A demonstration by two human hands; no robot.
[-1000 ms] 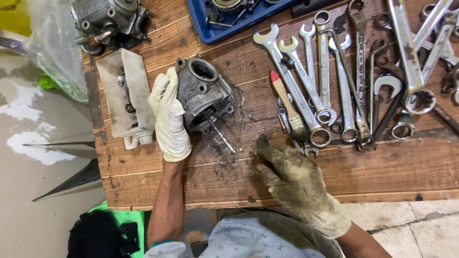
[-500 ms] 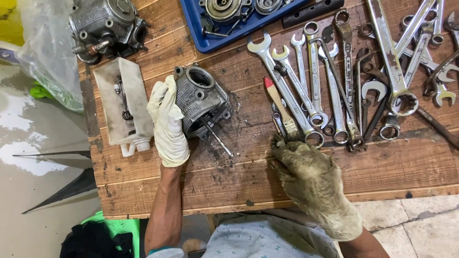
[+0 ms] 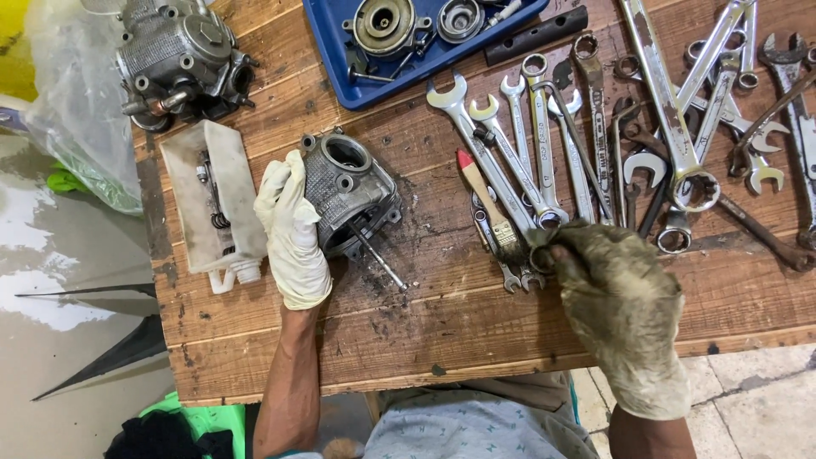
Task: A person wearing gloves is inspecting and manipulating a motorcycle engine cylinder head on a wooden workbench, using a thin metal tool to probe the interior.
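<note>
Hands: left (image 3: 291,229) grips the engine casing (image 3: 348,191), right (image 3: 616,297) pinches a brush (image 3: 489,208); blue tray (image 3: 340,51) holds round parts.

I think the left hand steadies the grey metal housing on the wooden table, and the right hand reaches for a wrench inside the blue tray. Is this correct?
Not quite. In the head view the right hand reaches among the wrenches lying on the wooden table, not inside the blue tray. The left hand does steady the grey metal housing.
</note>
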